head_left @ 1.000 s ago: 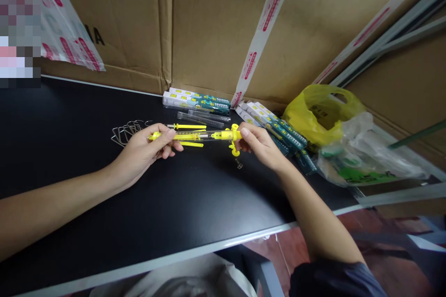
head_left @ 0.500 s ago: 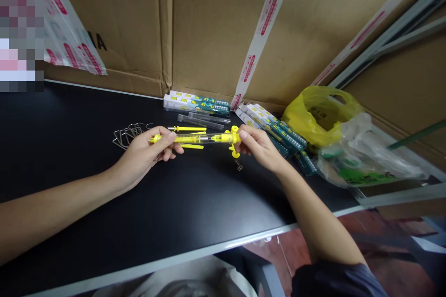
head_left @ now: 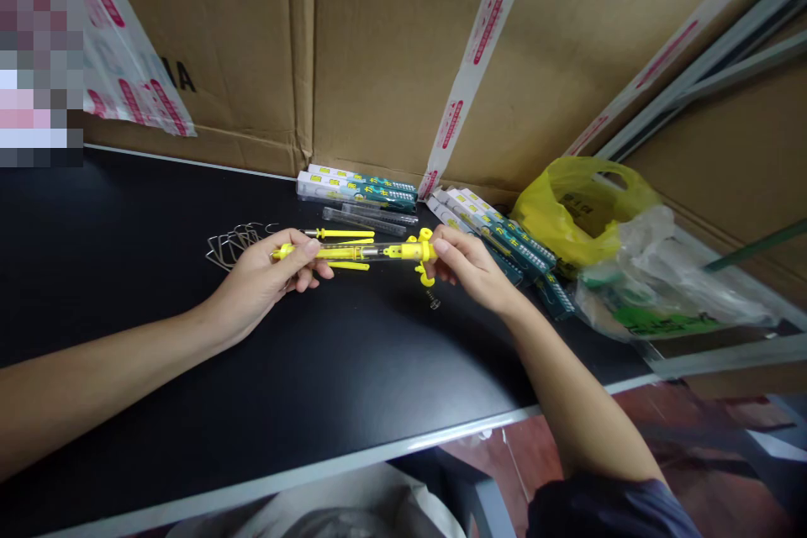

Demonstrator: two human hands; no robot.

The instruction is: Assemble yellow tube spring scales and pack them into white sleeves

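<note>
I hold a yellow pen-shaped tool [head_left: 353, 251] level just above the black tabletop [head_left: 315, 370], 1 hand at each end. My left hand [head_left: 265, 277] pinches the left tip, its grip narrow and closed on the tool between thumb and fingers. My right hand [head_left: 472, 267] pinches the right end, where a yellow cap piece with curled hooks [head_left: 424, 256] sits; that grip is likewise narrow and closed on the tool. The middle of the tool is a clear tube with a yellow core showing through.

Just behind the tool, 2 loose yellow rods [head_left: 337, 234] lie on the tabletop, and beyond them some clear tubes [head_left: 366, 220]. A small metal spring [head_left: 432, 299] rests on the tabletop just below the hooks. A cluster of bent wire clips [head_left: 230, 242] lies just beside my left hand. Boxed packs in white and green [head_left: 356, 183] are stacked against the cardboard wall [head_left: 378, 42], with more packs [head_left: 498, 239] fanned out near my right hand. A yellow plastic bag [head_left: 580, 206] and a clear plastic bag [head_left: 661, 282] sit at the right end of the tabletop.
</note>
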